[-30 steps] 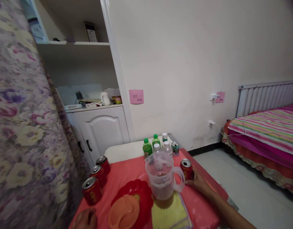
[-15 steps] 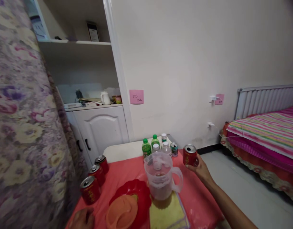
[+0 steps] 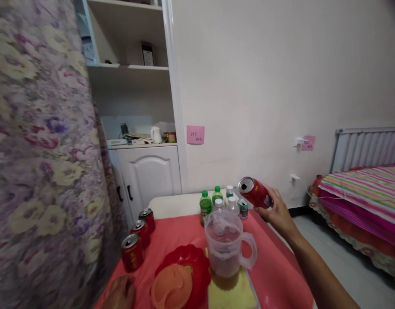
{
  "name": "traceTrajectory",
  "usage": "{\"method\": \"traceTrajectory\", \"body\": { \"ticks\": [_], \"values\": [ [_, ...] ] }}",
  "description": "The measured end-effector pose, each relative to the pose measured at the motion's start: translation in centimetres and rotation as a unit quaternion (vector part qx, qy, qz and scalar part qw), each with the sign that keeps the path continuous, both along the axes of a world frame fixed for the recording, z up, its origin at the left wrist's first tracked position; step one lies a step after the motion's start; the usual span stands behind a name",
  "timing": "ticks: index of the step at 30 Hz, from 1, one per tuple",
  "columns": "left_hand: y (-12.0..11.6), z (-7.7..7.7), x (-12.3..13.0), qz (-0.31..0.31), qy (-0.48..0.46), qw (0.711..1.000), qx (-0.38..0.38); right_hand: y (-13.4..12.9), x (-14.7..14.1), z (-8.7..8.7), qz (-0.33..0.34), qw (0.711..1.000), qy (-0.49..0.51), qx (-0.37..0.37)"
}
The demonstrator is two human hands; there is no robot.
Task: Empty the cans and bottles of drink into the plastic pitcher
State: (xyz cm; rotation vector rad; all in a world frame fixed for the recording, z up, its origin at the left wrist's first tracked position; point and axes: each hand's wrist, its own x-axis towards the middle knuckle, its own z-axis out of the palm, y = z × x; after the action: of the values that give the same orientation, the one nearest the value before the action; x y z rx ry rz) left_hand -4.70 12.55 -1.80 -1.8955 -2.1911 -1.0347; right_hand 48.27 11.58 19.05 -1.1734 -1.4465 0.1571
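Right hand (image 3: 279, 214): we see it closed around a red can (image 3: 257, 194), right of centre in the frame. The can is clear of the table and tilted, its opened top pointing left. Left hand (image 3: 119, 293): at the lower-left edge, on the red cover (image 3: 171, 234), fingers curled; we cannot tell whether it holds anything.

Below and left of the held can we note a translucent pitcher (image 3: 222, 253), upright on a yellow cloth (image 3: 231, 296). Lower centre: an orange divided dish (image 3: 171, 286) over a scalloped red tray (image 3: 202, 274). Left of these we count three standing cans (image 3: 133, 259) in a row. Behind the pitcher we record a cluster of capped bottles (image 3: 205, 207) and a teal can (image 3: 243, 210).

Farther out: floral curtain (image 3: 39, 141) at left, cabinet (image 3: 152, 171) at upper left, bed (image 3: 367, 189) at right.
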Motion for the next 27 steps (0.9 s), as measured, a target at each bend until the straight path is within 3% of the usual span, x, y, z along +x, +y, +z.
{"method": "traceTrajectory", "body": {
  "ticks": [3,6,13,27],
  "values": [
    [-0.4,0.3,0.3,0.005,-0.002,1.0,-0.009,0.2,-0.6,1.5,0.014,0.998,-0.046,0.029],
    [-0.6,0.5,0.5,-0.002,0.003,1.0,-0.016,0.4,-1.2,1.8,0.022,0.994,-0.093,0.051],
    [-0.4,0.1,0.3,0.013,0.02,1.0,-0.006,1.3,-1.8,0.7,0.045,0.987,-0.14,0.062],
    [-0.7,0.7,0.6,0.004,0.014,1.0,-0.02,1.7,-2.3,-0.4,0.038,0.978,-0.195,0.054]
  ]
}}
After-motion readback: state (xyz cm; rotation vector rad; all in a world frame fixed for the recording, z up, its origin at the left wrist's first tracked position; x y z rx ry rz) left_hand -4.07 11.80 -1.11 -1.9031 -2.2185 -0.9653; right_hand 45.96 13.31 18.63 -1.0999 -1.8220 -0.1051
